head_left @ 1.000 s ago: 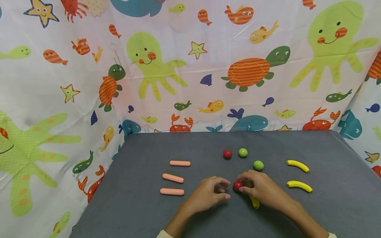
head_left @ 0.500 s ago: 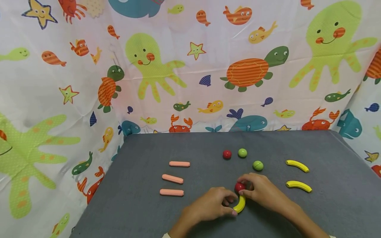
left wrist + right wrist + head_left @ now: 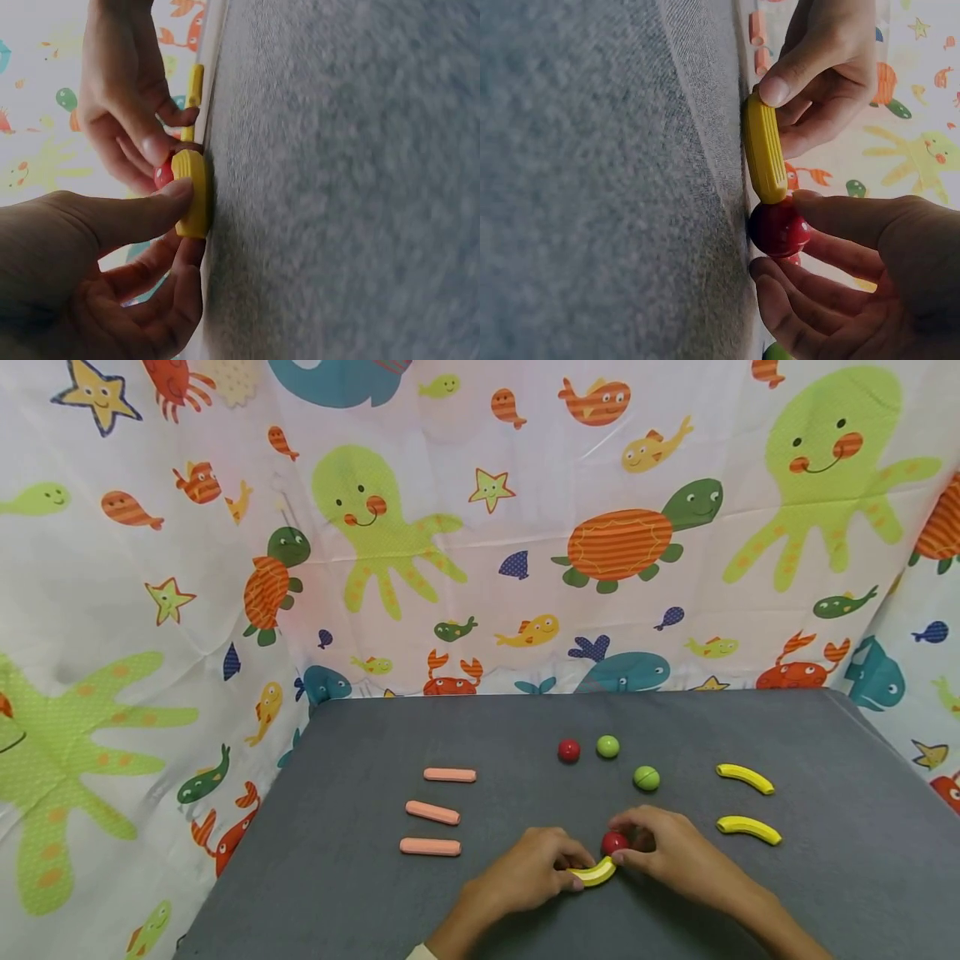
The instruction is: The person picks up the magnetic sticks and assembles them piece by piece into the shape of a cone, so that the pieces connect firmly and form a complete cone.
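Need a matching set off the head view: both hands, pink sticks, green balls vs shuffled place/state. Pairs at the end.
1. Left hand
2. Right hand
3. Pink sticks
4. Green balls

A. Lie right of the far red ball
B. Pinches a yellow curved piece
C. Lie left of both hands
D. Grips the near red ball

Pairs: 1-B, 2-D, 3-C, 4-A

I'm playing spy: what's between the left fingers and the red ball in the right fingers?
The curved yellow piece; the right wrist view shows it.
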Tool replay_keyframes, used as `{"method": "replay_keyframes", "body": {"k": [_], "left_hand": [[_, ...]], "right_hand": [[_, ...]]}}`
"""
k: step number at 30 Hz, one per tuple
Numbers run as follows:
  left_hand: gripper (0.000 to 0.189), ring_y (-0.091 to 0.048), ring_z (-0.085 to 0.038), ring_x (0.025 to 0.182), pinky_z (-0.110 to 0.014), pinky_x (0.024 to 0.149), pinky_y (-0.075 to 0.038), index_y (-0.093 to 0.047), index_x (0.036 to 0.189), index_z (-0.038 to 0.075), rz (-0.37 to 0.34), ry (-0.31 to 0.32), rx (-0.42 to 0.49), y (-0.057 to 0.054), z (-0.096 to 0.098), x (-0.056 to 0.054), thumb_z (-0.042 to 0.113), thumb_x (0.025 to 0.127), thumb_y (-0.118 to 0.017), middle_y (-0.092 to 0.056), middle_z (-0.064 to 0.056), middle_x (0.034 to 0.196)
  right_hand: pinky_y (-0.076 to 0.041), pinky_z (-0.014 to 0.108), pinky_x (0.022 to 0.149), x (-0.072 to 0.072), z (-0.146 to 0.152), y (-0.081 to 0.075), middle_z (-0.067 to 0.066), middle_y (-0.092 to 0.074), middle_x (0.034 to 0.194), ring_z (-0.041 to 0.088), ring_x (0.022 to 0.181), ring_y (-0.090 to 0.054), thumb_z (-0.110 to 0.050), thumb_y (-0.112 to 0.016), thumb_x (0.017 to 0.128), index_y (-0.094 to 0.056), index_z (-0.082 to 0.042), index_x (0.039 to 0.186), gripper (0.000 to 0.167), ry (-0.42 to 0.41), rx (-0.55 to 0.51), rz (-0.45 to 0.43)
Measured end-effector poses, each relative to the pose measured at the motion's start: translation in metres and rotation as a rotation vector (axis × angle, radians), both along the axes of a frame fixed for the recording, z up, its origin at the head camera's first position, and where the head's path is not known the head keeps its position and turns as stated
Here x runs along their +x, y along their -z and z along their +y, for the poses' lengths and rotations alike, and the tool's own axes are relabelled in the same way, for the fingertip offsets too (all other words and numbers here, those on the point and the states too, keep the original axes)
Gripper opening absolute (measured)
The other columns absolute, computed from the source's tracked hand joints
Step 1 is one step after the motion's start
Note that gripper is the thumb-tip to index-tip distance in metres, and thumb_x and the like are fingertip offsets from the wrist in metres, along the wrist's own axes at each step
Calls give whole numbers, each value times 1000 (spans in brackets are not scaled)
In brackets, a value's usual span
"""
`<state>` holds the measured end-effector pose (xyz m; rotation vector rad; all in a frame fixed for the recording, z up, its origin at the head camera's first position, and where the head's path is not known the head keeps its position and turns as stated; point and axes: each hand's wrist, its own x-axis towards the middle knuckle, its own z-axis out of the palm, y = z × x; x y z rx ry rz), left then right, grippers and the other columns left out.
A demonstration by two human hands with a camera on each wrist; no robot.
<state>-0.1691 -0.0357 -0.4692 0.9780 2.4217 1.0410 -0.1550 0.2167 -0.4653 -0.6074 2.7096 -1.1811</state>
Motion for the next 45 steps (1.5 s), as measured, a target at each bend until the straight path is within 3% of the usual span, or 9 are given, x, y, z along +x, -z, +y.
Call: {"method": "replay_keyframes", "body": {"k": [7,15,18,22,29,36,45], "left_hand": [[24,-59,6,90,-17,82,-52,-83,115,15,8,-29,3,3,-3,-5,5,94,-79,-71,11,99],[28,-63,7,95,-15,85,-53,-80,120,13,20,-23,25,5,9,-8,23,94,-83,-72,10,103],[32,-63,7,94,-15,84,-52,-79,122,14,29,-23,7,5,14,-9,24,93,-85,-72,11,103],[37,-61,8,90,-14,81,-51,-78,124,14,40,-16,-21,4,19,-10,23,90,-87,-71,12,100],[38,-59,8,81,-15,77,-50,-78,124,11,-47,-32,5,1,25,-10,13,88,-88,-69,13,89],[37,-60,7,80,-16,76,-51,-77,124,11,-83,-53,21,0,24,-9,11,88,-88,-70,13,88],[37,-61,6,80,-16,74,-51,-77,126,11,-146,-47,26,-2,22,-8,10,90,-85,-70,13,89]], "right_hand": [[-54,25,67,5,7,1,-3,-72,103,2,79,-64,-23,-84,92,-75,-8,118,31,3,6,-85],[-53,25,67,10,11,3,-6,-70,97,1,78,-63,-27,-83,93,-74,-9,118,32,-30,-8,-114],[-54,25,69,10,12,1,-6,-71,99,1,80,-64,-32,-82,94,-74,-10,118,33,-23,-10,-84],[-55,25,71,11,18,-3,-4,-71,105,1,83,-64,-34,-83,93,-74,-11,119,36,21,8,-45],[-56,27,73,6,40,-12,-2,-73,106,5,85,-65,-22,-88,88,-74,-10,120,36,137,115,41],[-56,29,72,-2,63,-18,2,-75,109,15,90,-68,-17,-90,85,-76,-9,119,39,237,204,99],[-58,57,83,-5,99,-16,15,-76,115,34,100,-73,-20,-90,84,-76,-5,119,41,329,285,108]]}}
